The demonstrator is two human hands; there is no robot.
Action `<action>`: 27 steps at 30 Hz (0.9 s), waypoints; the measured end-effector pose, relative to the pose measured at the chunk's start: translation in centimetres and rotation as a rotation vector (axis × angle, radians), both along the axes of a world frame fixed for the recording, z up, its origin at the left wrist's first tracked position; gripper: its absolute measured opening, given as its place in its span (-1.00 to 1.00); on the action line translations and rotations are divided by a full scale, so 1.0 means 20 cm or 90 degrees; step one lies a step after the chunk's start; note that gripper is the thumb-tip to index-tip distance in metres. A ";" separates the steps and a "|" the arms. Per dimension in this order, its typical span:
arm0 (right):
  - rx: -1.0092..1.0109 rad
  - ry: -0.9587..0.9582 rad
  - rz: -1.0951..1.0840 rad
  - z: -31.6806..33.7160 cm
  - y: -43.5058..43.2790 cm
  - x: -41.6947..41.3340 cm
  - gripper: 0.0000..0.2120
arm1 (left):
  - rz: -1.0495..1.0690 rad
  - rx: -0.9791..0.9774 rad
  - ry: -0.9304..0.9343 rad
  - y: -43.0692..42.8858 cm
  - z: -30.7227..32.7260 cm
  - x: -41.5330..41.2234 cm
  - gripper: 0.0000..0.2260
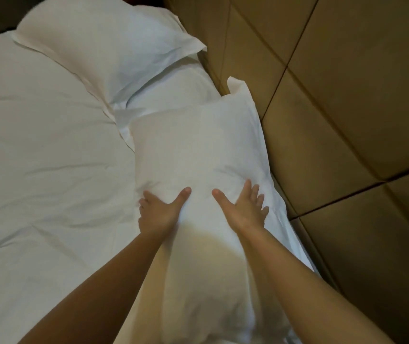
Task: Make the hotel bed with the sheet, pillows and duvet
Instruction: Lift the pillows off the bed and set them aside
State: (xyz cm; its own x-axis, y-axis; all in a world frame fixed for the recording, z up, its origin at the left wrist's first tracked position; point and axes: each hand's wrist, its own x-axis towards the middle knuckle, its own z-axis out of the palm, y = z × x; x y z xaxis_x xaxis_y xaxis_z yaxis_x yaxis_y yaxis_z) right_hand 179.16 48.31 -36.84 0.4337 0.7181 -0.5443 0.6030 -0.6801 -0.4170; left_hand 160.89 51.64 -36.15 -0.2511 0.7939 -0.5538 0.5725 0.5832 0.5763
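A white pillow (193,150) lies lengthwise along the head of the bed, against the padded headboard. My left hand (158,212) rests on its left side, thumb spread, with the fingers curled over the pillow's edge. On the pillow's right side my right hand (245,207) presses flat with fingers straight and spread. A second white pillow (104,45) lies farther along the headboard, at the upper left. A white sheet (37,157) covers the mattress, with soft creases. No duvet is in view.
A tan padded headboard (347,95) with dark seams fills the right side. The gap between mattress and headboard runs beside the near pillow. A dark area shows past the bed at the top left corner.
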 end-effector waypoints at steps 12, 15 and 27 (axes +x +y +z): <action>0.178 -0.235 0.009 -0.20 0.12 0.03 -0.33 | 0.044 0.089 0.148 0.04 -0.17 0.04 -0.12; 0.179 -0.231 0.023 -0.17 0.10 0.06 -0.43 | 0.038 0.103 0.091 0.00 -0.14 0.01 -0.28; 0.322 -0.147 0.008 0.45 -0.13 -0.15 -0.43 | 0.100 0.273 0.021 -0.25 0.35 -0.21 -0.61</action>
